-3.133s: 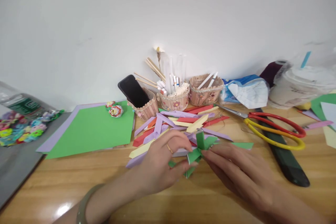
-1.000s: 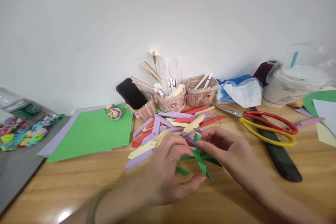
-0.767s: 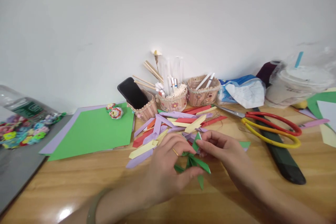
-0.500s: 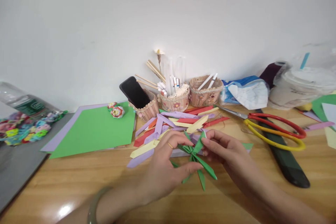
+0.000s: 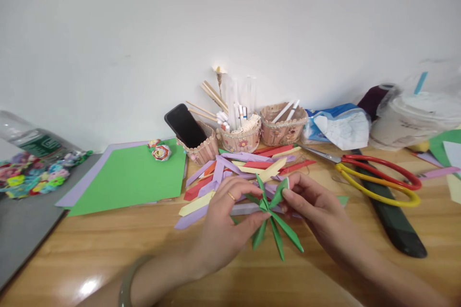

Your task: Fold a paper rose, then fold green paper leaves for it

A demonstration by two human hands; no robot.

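Left hand [image 5: 225,225] pinches the green paper star [image 5: 264,205] near its middle; right hand [image 5: 326,216] pinches one petal [image 5: 279,193] by its tip. Star's over the desk [image 5: 144,240], near side of the paper strips [image 5: 218,172]. Best bet: steady middle, light tugs. No single long axis; three petals point toward the person, pinched one away and right.

so 3 secs back my right hand [image 5: 317,211] was stretched out flat against the green folded paper [image 5: 265,205], and now it's curled up, pinching one arm of it; the thumb of my left hand [image 5: 226,225] went from a lower tip to near the centre; the bunched arms have fanned out too
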